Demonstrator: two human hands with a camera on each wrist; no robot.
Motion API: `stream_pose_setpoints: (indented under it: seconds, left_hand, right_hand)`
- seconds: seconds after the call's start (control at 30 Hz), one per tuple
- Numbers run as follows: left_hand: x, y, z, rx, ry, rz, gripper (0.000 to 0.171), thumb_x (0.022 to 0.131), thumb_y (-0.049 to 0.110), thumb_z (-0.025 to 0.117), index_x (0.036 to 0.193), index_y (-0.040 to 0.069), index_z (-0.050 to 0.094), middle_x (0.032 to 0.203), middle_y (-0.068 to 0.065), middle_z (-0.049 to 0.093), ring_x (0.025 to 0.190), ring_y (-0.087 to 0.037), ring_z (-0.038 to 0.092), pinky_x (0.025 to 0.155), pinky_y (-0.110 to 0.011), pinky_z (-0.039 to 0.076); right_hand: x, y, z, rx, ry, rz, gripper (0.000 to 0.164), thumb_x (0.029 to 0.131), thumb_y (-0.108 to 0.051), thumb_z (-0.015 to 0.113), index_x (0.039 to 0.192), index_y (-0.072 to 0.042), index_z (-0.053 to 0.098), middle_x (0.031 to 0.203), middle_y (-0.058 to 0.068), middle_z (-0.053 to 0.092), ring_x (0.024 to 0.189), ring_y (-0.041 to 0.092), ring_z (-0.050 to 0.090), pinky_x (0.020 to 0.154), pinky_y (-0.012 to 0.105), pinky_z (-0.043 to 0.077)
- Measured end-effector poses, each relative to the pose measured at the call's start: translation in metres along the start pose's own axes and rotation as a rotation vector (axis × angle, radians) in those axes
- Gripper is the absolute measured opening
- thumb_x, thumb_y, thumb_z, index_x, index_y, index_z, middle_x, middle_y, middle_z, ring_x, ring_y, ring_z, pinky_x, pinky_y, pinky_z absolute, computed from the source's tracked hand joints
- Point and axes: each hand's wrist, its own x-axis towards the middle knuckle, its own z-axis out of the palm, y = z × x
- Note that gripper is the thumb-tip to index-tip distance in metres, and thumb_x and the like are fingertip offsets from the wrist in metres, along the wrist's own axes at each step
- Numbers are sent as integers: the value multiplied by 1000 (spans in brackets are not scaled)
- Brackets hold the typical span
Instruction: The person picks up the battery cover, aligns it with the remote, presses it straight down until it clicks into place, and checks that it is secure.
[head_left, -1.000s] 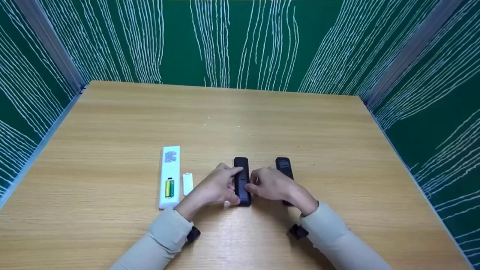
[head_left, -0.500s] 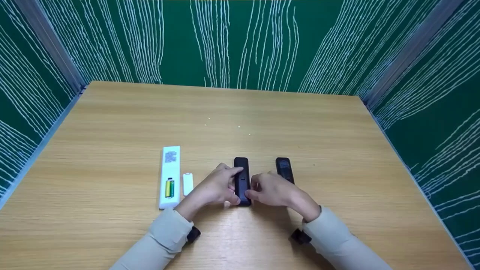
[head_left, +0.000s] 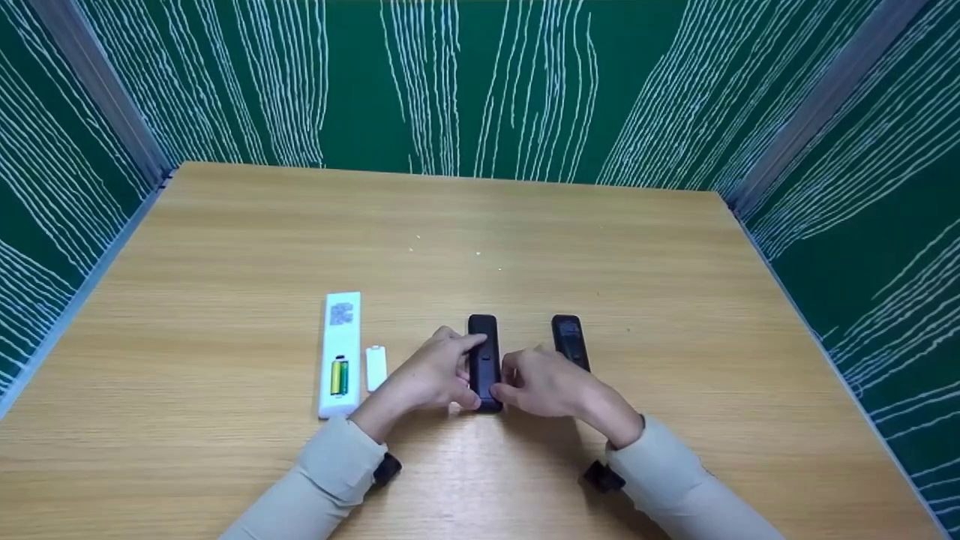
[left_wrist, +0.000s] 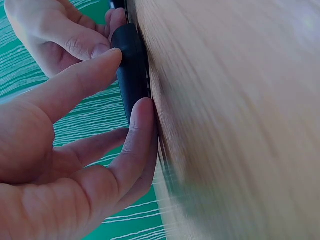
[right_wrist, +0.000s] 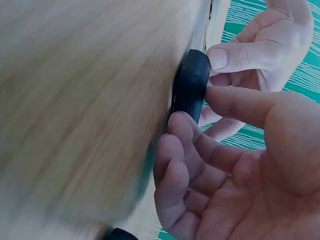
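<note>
A black remote control (head_left: pixel 484 375), back side up with a small catch near its middle, lies on the table between my hands. My left hand (head_left: pixel 431 375) grips it from the left, with the thumb by its near end and the index finger on its upper part. From the other side my right hand (head_left: pixel 544 382) holds the right edge, its thumb on the remote and its other fingers curled beside it. Both wrist views show the remote (left_wrist: pixel 131 65) flat against the tabletop, thumbs on its near end. Whether its battery cover is loose cannot be told.
To the left lies a white remote (head_left: pixel 341 330) with two batteries (head_left: pixel 340 377) in its uncovered compartment. Its white cover (head_left: pixel 376 367) lies alongside. Another black remote (head_left: pixel 571 341) is partly hidden behind my right hand. Small white specks (head_left: pixel 478 253) dot the wooden table (head_left: pixel 637 247).
My right hand has shifted slightly toward me, its thumb sliding down the remote's right edge. The left hand and the black remote have stayed in place.
</note>
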Motion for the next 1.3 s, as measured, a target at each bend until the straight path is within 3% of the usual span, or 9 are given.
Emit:
stream_pose_setpoints:
  seconds: [0.93, 1.3]
  left_hand:
    - [0, 2, 0, -21, -1, -12, 103, 70, -16, 87, 161, 5, 43, 138, -18, 46, 98, -22, 66, 88, -31, 60]
    - [1, 1, -1, 8, -2, -15, 103, 71, -11, 89, 162, 7, 43, 139, -17, 47, 98, -21, 63, 95, -36, 57]
  right_hand:
    - [19, 4, -7, -31, 7, 62, 23, 104, -31, 67, 93, -11, 69, 74, 1, 60, 66, 16, 54, 60, 30, 43]
    - [27, 6, -10, -39, 33, 79, 25, 105, -31, 65, 100, -8, 73, 75, 1, 63, 66, 15, 55, 61, 29, 44]
